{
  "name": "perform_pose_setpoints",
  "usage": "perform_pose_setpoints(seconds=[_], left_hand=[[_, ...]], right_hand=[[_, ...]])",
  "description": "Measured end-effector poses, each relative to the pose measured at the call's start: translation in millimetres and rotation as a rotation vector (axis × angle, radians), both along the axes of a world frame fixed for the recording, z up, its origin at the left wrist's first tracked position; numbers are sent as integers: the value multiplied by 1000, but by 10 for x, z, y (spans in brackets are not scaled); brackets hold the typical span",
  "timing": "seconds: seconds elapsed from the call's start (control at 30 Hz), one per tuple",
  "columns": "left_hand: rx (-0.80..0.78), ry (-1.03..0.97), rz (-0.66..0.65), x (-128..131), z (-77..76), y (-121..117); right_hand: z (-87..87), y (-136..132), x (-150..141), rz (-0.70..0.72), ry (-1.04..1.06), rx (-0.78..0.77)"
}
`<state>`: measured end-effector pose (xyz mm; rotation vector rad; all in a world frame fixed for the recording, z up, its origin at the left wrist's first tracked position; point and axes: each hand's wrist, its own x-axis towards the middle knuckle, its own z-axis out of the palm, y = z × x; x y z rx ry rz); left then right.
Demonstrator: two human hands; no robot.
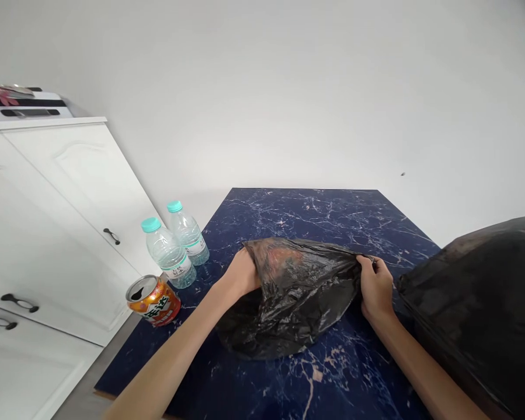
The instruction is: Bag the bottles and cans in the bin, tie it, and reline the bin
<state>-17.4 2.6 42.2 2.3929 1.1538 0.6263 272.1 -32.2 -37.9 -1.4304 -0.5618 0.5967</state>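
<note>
With forearms [188, 341] foremost, pinches the bag's [306, 297] edge in the grip of the right hand [376, 286] over the desk [310, 213], with the left hand [247, 270] inside. Cannot tell the left grip's state there. Has a can [157, 300] and bottles [170, 256] at left.

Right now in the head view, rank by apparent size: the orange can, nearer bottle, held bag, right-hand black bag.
1. Right-hand black bag, cut off by the frame
2. Held bag
3. Nearer bottle and orange can: too alike to rank

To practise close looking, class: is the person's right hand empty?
No, the right hand pinches the edge of a black plastic bag.
</note>
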Motion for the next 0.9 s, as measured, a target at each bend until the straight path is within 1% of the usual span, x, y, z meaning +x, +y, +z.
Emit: perform_pose_setpoints(seconds=[0.13, 0.23, 0.3, 0.37, 0.47, 0.6, 0.73, 0.9], left_hand=[[9, 75, -71, -173, 189, -196], [48, 180, -132, -298, 277, -334], [95, 255, -158, -369, 288, -419], [134, 279, -161, -432, 280, -501], [148, 258, -152, -504, 279, -622], [115, 214, -137, -543, 324, -755], [100, 210, -138, -536, 330, -829], [193, 257, -214, -513, 281, -846]], right_hand=[[42, -26, 13, -8, -4, -41], [71, -49, 23, -14, -37, -68], [81, -60, 31, -16, -68, -79], [81, -65, 37, -19, -93, -83], [71, -64, 43, -18, -111, -91], [64, -62, 41, -24, -127, -97], [66, -56, 39, -12, -141, -94], [70, -40, 46, -11, -151, -102]])
